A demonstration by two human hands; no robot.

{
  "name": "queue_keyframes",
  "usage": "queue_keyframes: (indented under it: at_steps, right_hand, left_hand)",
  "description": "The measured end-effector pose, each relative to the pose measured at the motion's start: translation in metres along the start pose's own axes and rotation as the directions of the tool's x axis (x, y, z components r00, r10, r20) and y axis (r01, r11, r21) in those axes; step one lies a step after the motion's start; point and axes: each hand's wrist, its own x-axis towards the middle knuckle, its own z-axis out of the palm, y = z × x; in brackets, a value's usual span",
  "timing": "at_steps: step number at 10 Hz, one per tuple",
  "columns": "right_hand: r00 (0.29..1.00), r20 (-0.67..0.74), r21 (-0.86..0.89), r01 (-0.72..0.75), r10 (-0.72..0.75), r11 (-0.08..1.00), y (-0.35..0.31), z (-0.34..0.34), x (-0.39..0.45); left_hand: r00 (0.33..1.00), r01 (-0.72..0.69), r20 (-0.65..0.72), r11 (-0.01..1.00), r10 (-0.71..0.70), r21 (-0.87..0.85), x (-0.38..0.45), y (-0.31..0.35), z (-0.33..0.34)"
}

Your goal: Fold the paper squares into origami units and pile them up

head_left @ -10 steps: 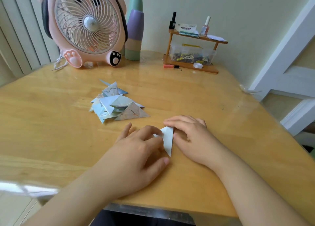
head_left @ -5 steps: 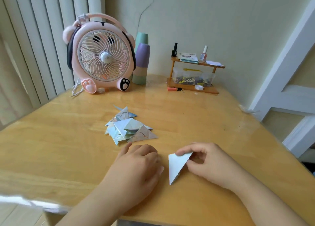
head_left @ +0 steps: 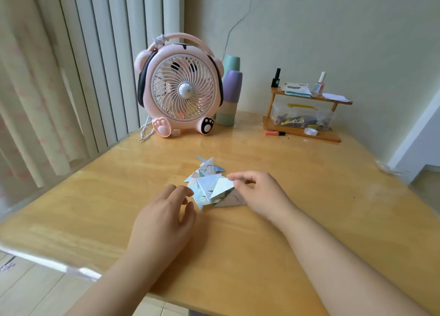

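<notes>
A pile of folded triangular paper units, pale blue and grey patterned, lies on the wooden table near its middle. My right hand reaches over the pile's right side and pinches a pale folded triangle unit between thumb and forefinger, held on top of the pile. My left hand rests on the table just left of the pile, fingers loosely bent and holding nothing. Its fingertips are close to the pile's left edge.
A pink desk fan stands at the back with stacked cups beside it. At the back right is a small wooden shelf with bottles and a plastic box; an orange pen lies in front. The table's near edge runs below my forearms.
My right hand carried the folded triangle from the table in front of me onto the pile. My left hand let go of it and slid forward. The view tilted up.
</notes>
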Motion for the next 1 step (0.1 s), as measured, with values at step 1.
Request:
queue_keyframes:
  at_steps: [1]
  right_hand:
    - [0.999, -0.033, -0.053, 0.017, -0.018, 0.998, -0.0009, -0.0041, -0.0039]
  left_hand:
    - [0.999, 0.003, -0.032, 1.0, -0.004, -0.019, 0.0008, 0.0007, 0.0035]
